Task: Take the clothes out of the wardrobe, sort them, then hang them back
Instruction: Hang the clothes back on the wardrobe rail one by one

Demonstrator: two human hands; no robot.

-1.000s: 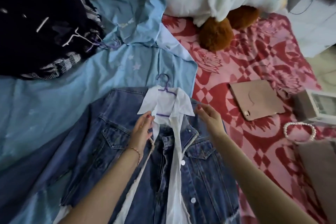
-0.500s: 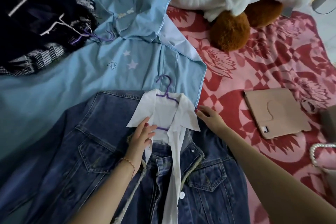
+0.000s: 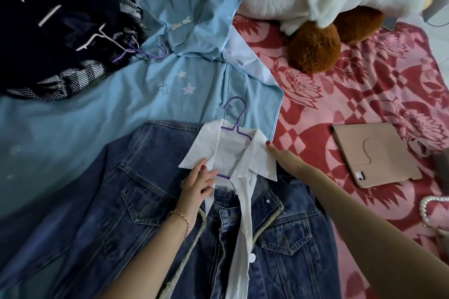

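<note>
A dark denim jacket (image 3: 136, 201) lies flat on the bed with a white shirt (image 3: 230, 150) inside it, both on a purple wire hanger (image 3: 237, 116) whose hook points away from me. My left hand (image 3: 199, 182) rests with straight fingers on the shirt's left collar flap. My right hand (image 3: 284, 155) lies flat at the right collar flap, fingertips touching its edge. Under the jacket spreads a light blue garment (image 3: 97, 94) with star prints. A pile of dark clothes (image 3: 56, 31) on hangers sits at the far left.
A white and brown plush goose (image 3: 315, 7) lies at the head of the red patterned blanket (image 3: 364, 94). A tan tablet case (image 3: 374, 153) sits to the right, with a pearl bracelet (image 3: 430, 209) near the right edge.
The view has shifted closer over the collar. My right hand moved from the jacket's right shoulder up to the white collar's edge; my left hand slid slightly up the left collar flap.
</note>
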